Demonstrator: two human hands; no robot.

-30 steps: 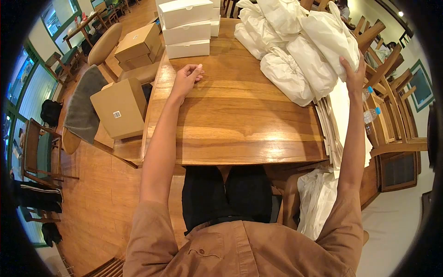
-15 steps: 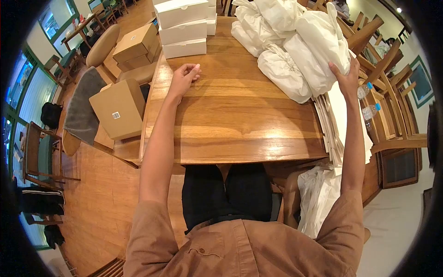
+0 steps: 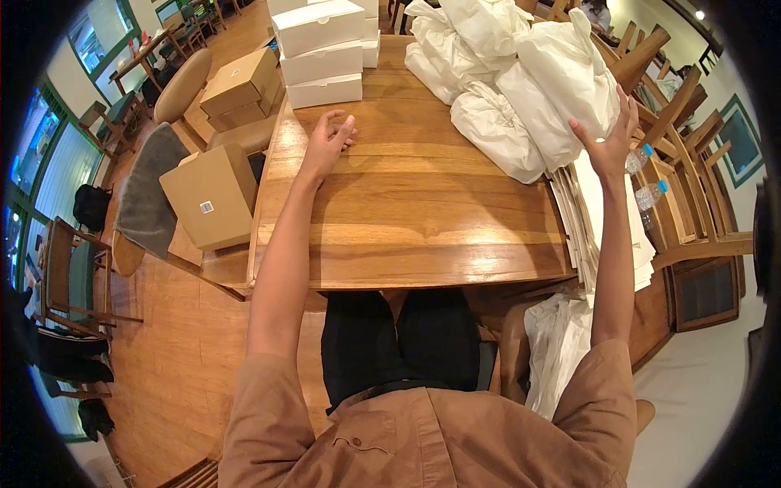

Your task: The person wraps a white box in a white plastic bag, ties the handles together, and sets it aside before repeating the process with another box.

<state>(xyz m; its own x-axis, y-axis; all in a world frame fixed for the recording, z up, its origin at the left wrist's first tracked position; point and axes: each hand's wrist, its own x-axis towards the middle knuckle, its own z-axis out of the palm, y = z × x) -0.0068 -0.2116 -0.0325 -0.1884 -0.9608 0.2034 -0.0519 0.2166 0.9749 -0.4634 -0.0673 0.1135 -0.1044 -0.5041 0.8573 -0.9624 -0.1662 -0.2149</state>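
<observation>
My right hand is at the near right end of a pile of white wrapped bundles, thumb and fingers spread around the end of the top one. Nothing is gripped in it. Over the left part of the wooden table, my left hand hovers with its fingers loosely bent, thumb apart and nothing held. Just beyond it stands a stack of white cardboard boxes. Beneath my right forearm lies a stack of flat white paper sheets or bags along the table's right edge.
Brown cardboard boxes rest on chairs left of the table. More crumpled white bags lie by my right side below the table edge. Water bottles with blue caps and upturned wooden chairs are on the right.
My right hand's fingers have spread wider at the bundle's end. My left hand has turned slightly, its thumb further from the fingers. The pile looks about the same.
</observation>
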